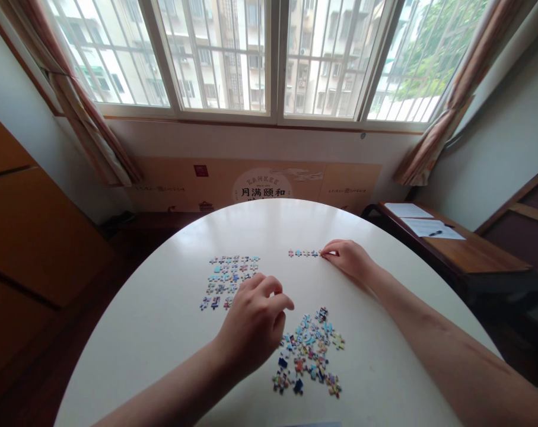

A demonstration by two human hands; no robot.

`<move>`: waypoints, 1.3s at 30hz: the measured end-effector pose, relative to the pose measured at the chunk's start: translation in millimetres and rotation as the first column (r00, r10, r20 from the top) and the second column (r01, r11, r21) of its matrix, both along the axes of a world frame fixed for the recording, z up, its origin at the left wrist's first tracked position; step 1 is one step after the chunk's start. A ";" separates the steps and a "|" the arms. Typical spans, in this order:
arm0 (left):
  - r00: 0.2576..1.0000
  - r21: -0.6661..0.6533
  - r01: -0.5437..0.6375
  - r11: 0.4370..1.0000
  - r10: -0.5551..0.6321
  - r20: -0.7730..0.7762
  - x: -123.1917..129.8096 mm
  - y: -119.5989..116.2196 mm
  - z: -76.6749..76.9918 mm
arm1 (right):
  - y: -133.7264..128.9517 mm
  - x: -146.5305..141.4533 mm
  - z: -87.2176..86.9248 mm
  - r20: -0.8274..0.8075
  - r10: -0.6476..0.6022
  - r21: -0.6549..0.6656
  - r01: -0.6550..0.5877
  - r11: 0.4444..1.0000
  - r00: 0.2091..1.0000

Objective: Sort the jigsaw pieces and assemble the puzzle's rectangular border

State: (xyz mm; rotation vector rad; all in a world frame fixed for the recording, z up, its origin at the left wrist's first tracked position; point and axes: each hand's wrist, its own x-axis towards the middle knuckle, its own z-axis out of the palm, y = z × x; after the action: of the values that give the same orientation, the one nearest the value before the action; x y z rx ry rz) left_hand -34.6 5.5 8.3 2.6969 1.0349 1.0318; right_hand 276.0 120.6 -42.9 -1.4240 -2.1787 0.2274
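Bare forearms [442,338] come in closest to the camera, one from 7 o'clock and one from 4 o'clock, over a round white table [153,332]. The right hand [351,259] rests toward the far side, thumb and index finger pinched on the end piece [321,253] of a short row of jigsaw pieces [306,254]. That row's long axis runs from 9 to 3 o'clock, stretching toward 9 from the fingertips. The left hand [254,314] hangs nearer the middle, fingers loosely bent, thumb and forefinger apart, with nothing showing between them. A loose heap of pieces [311,354] lies at 4 o'clock from the left hand, just beside it, and at 7 o'clock from the right hand, farther off. At 11 o'clock from the left hand, several spaced rows of pieces [223,289] are partly hidden behind its knuckles.
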 end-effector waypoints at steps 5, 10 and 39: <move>0.992 -0.065 -0.053 0.997 0.045 -0.116 -3.8 5.0 2.2 | -5.2 -0.8 13.7 -0.033 0.003 -0.046 -0.005 0.999 0.999; 0.968 -0.167 0.023 0.986 -0.064 -0.243 -5.4 5.5 4.3 | -21.0 -18.2 44.5 -0.025 0.260 -0.312 -0.255 0.915 0.965; 0.927 -0.179 0.042 0.983 -0.105 -0.359 0.6 -3.1 -0.8 | -27.5 -37.1 45.8 -0.276 0.149 -0.694 -0.304 0.653 0.950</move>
State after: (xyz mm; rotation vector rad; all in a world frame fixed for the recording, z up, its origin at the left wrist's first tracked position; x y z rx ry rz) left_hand -34.0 2.4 7.5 2.8196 1.0053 0.4078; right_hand 238.9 93.2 2.9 -1.3938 -2.1779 1.4225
